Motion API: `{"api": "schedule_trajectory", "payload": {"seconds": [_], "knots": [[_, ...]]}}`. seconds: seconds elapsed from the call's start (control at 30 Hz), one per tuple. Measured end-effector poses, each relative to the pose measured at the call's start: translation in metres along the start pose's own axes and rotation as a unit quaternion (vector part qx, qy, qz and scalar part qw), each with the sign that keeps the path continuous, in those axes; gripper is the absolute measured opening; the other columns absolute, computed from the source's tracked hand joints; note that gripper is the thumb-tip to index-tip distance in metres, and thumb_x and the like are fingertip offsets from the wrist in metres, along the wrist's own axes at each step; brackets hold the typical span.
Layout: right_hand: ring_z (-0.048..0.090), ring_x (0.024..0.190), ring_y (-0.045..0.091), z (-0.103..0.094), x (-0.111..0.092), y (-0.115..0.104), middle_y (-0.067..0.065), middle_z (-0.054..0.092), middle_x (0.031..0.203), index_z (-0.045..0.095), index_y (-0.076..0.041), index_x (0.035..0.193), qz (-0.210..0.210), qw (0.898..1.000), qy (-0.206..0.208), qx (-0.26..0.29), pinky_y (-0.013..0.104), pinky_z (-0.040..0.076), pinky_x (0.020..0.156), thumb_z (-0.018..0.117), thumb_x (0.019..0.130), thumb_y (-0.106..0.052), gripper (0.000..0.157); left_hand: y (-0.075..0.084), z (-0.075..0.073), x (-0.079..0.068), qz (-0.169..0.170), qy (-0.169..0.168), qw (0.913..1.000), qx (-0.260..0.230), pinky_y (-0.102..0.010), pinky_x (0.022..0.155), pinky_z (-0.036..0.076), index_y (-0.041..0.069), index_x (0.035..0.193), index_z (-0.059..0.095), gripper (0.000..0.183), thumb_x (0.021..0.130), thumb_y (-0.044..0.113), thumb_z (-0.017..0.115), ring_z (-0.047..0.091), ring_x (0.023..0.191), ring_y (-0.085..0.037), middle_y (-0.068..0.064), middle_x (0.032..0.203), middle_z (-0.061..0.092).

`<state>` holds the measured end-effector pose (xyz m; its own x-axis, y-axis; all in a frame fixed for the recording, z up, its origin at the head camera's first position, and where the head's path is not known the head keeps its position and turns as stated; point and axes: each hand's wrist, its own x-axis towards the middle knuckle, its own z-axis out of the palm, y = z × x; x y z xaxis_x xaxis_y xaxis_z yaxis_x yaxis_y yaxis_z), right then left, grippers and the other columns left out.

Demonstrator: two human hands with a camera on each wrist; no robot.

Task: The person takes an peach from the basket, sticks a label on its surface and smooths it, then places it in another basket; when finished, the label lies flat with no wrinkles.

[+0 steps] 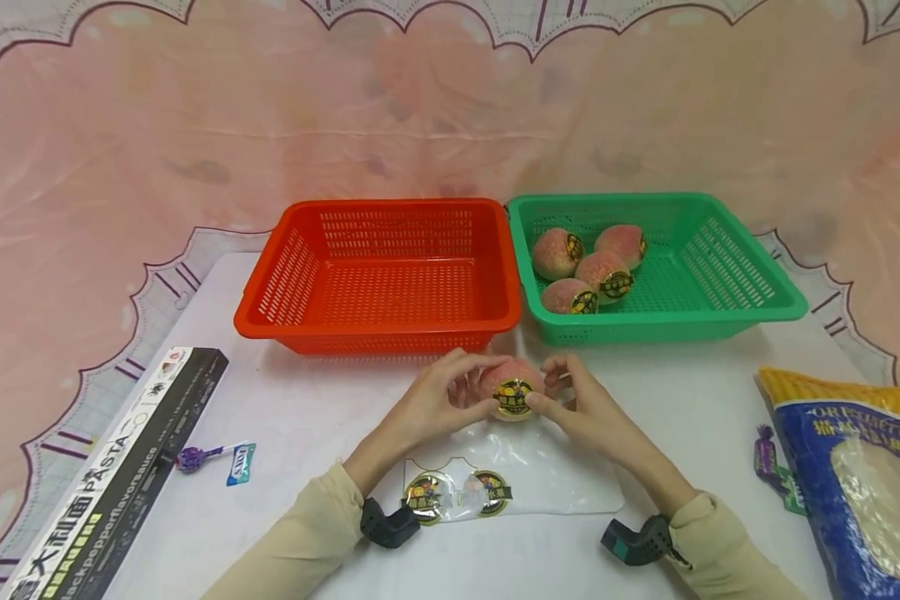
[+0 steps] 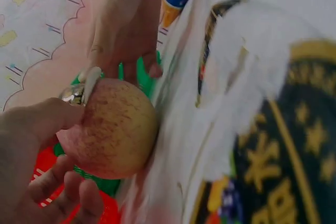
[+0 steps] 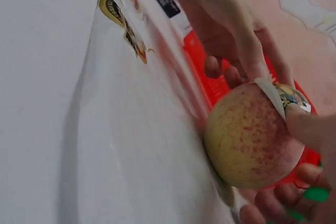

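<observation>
An apple (image 1: 512, 372) with a red-streaked yellow skin rests on a glossy white label sheet (image 1: 562, 483) between the hands. A round black-and-gold label (image 1: 513, 399) sits on its near side; one pale edge stands off the skin in both wrist views. My left hand (image 1: 450, 392) grips the apple from the left, thumb by the label and fingers around the back. On the other side my right hand (image 1: 581, 404) holds the apple (image 3: 247, 145), its thumb pressing the label (image 3: 290, 95) and its fingers curled behind. Two more labels (image 1: 423, 497) lie on the sheet's front edge.
A red basket (image 1: 378, 329) stands behind the hands. Beside it, a green basket (image 1: 682, 318) holds several labelled apples (image 1: 558, 253). A pasta box (image 1: 131, 467), a lollipop (image 1: 191, 459) and a small blue packet (image 1: 241, 464) lie left. A blue-and-yellow bag (image 1: 862, 483) and purple candy (image 1: 766, 454) lie right.
</observation>
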<state>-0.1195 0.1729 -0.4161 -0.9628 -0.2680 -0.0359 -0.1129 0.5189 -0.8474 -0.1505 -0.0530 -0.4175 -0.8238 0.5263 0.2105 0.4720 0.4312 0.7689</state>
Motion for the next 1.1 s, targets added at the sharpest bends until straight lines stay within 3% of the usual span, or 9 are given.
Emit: {"api": "schedule_trajectory", "payload": {"seconds": [0.1, 0.23, 0.43, 0.63, 0.73, 0.9, 1.0, 1.1], "knots": [[0.048, 0.107, 0.023, 0.002, 0.000, -0.003, 0.005, 0.042, 0.124, 0.030, -0.021, 0.132, -0.037, 0.999, -0.011, 0.020, 0.036, 0.049, 0.082, 0.058, 0.084, -0.031, 0.056, 0.001, 0.005, 0.000, -0.010, 0.023, 0.9997, -0.007, -0.022, 0.057, 0.046, 0.032, 0.115, 0.054, 0.046, 0.072, 0.035, 0.071, 0.049, 0.073, -0.010, 0.003, 0.088, 0.048], [0.042, 0.119, 0.024, 0.006, -0.001, -0.009, 0.002, 0.035, 0.134, 0.029, -0.021, 0.136, -0.061, 0.998, -0.019, 0.020, 0.037, 0.048, 0.087, 0.060, 0.084, -0.028, 0.061, 0.006, 0.013, 0.001, -0.015, 0.050, 0.9981, -0.034, -0.025, 0.068, 0.050, 0.024, 0.111, 0.053, 0.044, 0.072, 0.036, 0.071, 0.052, 0.085, -0.010, 0.003, 0.104, 0.050], [0.047, 0.115, 0.022, 0.005, 0.004, 0.009, -0.002, 0.038, 0.132, 0.033, -0.023, 0.133, -0.087, 0.995, -0.028, 0.050, 0.029, 0.049, 0.085, 0.066, 0.078, -0.024, 0.064, -0.001, 0.008, 0.001, 0.023, -0.001, 0.9980, -0.059, -0.022, 0.084, 0.048, 0.023, 0.115, 0.048, 0.051, 0.071, 0.030, 0.072, 0.056, 0.102, -0.008, 0.008, 0.124, 0.050], [0.047, 0.113, 0.023, 0.003, 0.006, 0.013, -0.002, 0.039, 0.130, 0.035, -0.024, 0.131, -0.076, 0.994, -0.030, 0.073, 0.033, 0.047, 0.087, 0.066, 0.079, -0.020, 0.060, -0.005, 0.008, 0.001, 0.019, -0.031, 0.9921, -0.120, -0.025, 0.086, 0.047, 0.021, 0.117, 0.047, 0.052, 0.072, 0.028, 0.072, 0.057, 0.104, -0.011, 0.004, 0.128, 0.048], [0.049, 0.110, 0.019, 0.003, 0.006, 0.013, -0.001, 0.045, 0.125, 0.039, -0.023, 0.128, -0.080, 0.995, -0.010, 0.056, 0.032, 0.047, 0.088, 0.067, 0.078, -0.023, 0.057, -0.004, 0.012, 0.003, 0.010, -0.029, 0.9902, -0.136, -0.024, 0.084, 0.049, 0.021, 0.115, 0.047, 0.050, 0.072, 0.030, 0.071, 0.058, 0.101, -0.011, 0.004, 0.128, 0.048], [0.052, 0.102, 0.014, 0.002, 0.007, 0.012, 0.000, 0.049, 0.120, 0.042, -0.018, 0.127, -0.139, 0.990, 0.022, -0.021, 0.029, 0.050, 0.080, 0.068, 0.076, -0.025, 0.057, -0.005, 0.014, 0.006, 0.008, -0.015, 0.9895, -0.144, -0.022, 0.081, 0.050, 0.023, 0.114, 0.048, 0.050, 0.070, 0.026, 0.073, 0.060, 0.097, -0.010, 0.006, 0.126, 0.050], [0.052, 0.099, 0.012, 0.003, 0.004, 0.009, -0.003, 0.046, 0.121, 0.040, -0.018, 0.129, -0.155, 0.985, 0.025, -0.068, 0.024, 0.051, 0.075, 0.065, 0.078, -0.028, 0.058, -0.005, 0.015, 0.004, 0.020, -0.006, 0.9926, -0.120, -0.022, 0.084, 0.049, 0.022, 0.114, 0.047, 0.051, 0.071, 0.025, 0.073, 0.058, 0.101, -0.009, 0.006, 0.125, 0.050], [0.051, 0.095, 0.009, 0.004, 0.001, 0.005, -0.006, 0.044, 0.121, 0.038, -0.019, 0.130, -0.149, 0.984, 0.028, -0.092, 0.022, 0.051, 0.070, 0.063, 0.080, -0.034, 0.058, -0.002, 0.018, 0.002, 0.028, 0.008, 0.9979, -0.058, -0.023, 0.090, 0.045, 0.022, 0.116, 0.043, 0.057, 0.070, 0.032, 0.074, 0.052, 0.110, -0.007, 0.008, 0.126, 0.048]]}}
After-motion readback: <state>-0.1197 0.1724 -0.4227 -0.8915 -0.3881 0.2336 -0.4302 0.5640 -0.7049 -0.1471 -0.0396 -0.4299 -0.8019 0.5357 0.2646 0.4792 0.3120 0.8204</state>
